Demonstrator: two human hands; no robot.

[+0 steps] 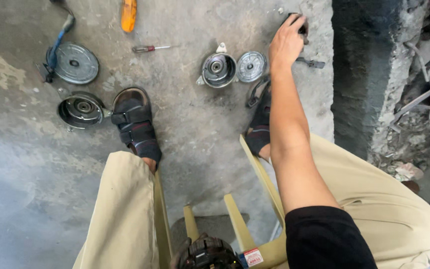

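My right hand reaches far forward to the floor, its fingers curled over a small dark object that it mostly hides. Just left of that arm lie a bowl-shaped metal housing and a flat ribbed metal disc. At the bottom edge, only the fingers of my left hand show. They wrap the side of a dark round motor part held over the yellow plastic chair.
A second metal disc and housing lie at the left by my sandalled left foot. A red-handled screwdriver, an orange handle, a blue-handled tool and a small dark tool lie on the concrete. A rough wall and rubble stand right.
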